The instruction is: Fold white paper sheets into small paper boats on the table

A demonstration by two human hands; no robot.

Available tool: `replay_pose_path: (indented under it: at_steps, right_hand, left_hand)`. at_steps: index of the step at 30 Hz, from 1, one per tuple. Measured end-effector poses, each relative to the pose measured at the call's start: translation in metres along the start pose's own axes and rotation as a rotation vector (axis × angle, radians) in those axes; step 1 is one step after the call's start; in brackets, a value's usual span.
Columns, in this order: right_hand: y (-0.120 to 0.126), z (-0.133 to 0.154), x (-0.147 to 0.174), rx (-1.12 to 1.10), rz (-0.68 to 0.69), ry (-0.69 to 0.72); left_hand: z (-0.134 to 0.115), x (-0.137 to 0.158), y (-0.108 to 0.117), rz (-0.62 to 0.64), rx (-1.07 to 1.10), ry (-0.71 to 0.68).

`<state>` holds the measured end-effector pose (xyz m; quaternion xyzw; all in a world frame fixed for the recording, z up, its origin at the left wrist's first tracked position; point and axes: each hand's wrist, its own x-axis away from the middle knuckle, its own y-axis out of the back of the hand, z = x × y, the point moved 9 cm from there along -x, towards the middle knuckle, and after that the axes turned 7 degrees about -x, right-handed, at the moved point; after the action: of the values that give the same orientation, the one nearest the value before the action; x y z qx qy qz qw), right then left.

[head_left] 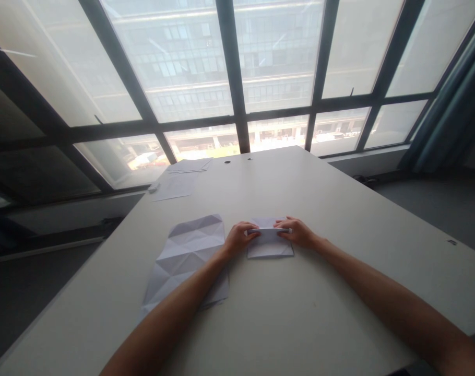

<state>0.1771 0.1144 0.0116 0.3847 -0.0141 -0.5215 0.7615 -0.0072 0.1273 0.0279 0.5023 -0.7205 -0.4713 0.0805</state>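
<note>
Two hands are at work before us, both on the folded paper (269,249), which lies on the worktop (347,219); we take that paper as our landmark. At its left end we see the left hand (239,237), thumb on the near side and fingers on the far side, pinching a raised strip that runs across the paper. At its right end the right hand (299,233) pinches the same strip, its fingers partly spread over the far part of the paper. Below the strip, the near part of the paper lies flat, with a slanting crease at its right corner.

Just left of the folded paper we find a creased sheet (190,245), marked with crossing folds and partly hidden under the left forearm. Beyond it, far to the left of the folded paper, we see a plain sheet (175,187), loose papers (191,165) and a small white object (154,187) that we cannot identify. Well beyond the folded paper stand the windows (276,57), with a curtain (451,104) off to its far right.
</note>
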Motion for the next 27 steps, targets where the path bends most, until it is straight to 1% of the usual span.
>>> replay_pose_path:
  at_steps: [3, 8, 10, 12, 14, 16, 18, 19, 20, 21, 23, 25, 27]
  right_hand:
    - [0.009, -0.002, 0.0, -0.174, -0.151, -0.025]
    - [0.022, 0.0, 0.001, -0.479, -0.379, -0.124]
    - [0.021, 0.001, 0.001, -0.592, -0.44, -0.162]
    - [0.017, 0.001, 0.001, -0.682, -0.454, -0.208]
    - [0.012, -0.002, 0.001, -0.716, -0.445, -0.262]
    - [0.008, -0.007, 0.002, -0.684, -0.423, -0.317]
    - [0.006, -0.014, 0.003, -0.607, -0.402, -0.364]
    - [0.005, -0.016, 0.004, -0.557, -0.387, -0.378]
    - [0.004, -0.018, 0.004, -0.504, -0.372, -0.383]
    - [0.003, -0.019, 0.003, -0.451, -0.358, -0.381]
    - [0.0, -0.018, 0.002, -0.338, -0.321, -0.366]
    - [0.0, -0.015, 0.002, -0.186, -0.296, -0.361]
    - [0.004, -0.009, 0.003, 0.032, -0.278, -0.37]
  left_hand:
    - [0.004, 0.0, 0.004, -0.051, 0.155, 0.062]
    - [0.008, 0.003, 0.011, -0.164, 0.443, 0.175]
    - [0.01, 0.004, 0.009, -0.178, 0.556, 0.21]
    - [0.012, 0.004, 0.005, -0.159, 0.613, 0.239]
    - [0.014, 0.004, 0.008, -0.192, 0.577, 0.258]
    - [0.013, 0.005, 0.02, -0.298, 0.449, 0.245]
    - [0.002, 0.006, 0.031, -0.375, 0.259, 0.17]
    - [-0.007, 0.006, 0.032, -0.368, 0.159, 0.117]
    - [-0.016, 0.006, 0.029, -0.327, 0.068, 0.059]
    - [-0.025, 0.006, 0.022, -0.261, -0.01, 0.002]
    - [-0.037, 0.008, 0.003, -0.095, -0.129, -0.08]
    - [-0.041, 0.012, -0.021, 0.089, -0.253, -0.124]
    - [-0.038, 0.017, -0.042, 0.246, -0.376, -0.139]
